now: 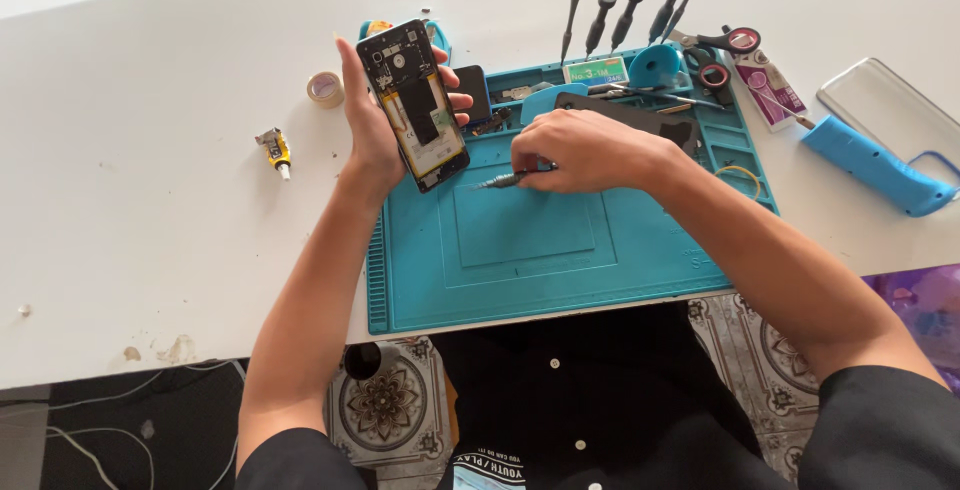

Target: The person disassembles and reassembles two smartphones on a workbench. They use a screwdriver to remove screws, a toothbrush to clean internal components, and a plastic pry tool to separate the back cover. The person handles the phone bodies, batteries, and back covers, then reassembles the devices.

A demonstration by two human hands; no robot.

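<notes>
My left hand (372,122) holds an opened phone (413,103) upright above the left edge of a teal work mat (520,270); the phone's back is off and its battery and circuit board show. My right hand (580,150) rests on the mat, fingers closed on a slim precision screwdriver (500,181) that lies almost flat, its tip pointing left toward the phone. A dark flat cover (640,117) lies on the mat just behind my right hand.
Several screwdrivers (630,12) stand along the mat's back edge beside scissors (722,45). A tape roll (325,89) and a small glue tube (275,150) lie left of the mat. At right are a blue tool (875,165) and a clear phone case (885,105).
</notes>
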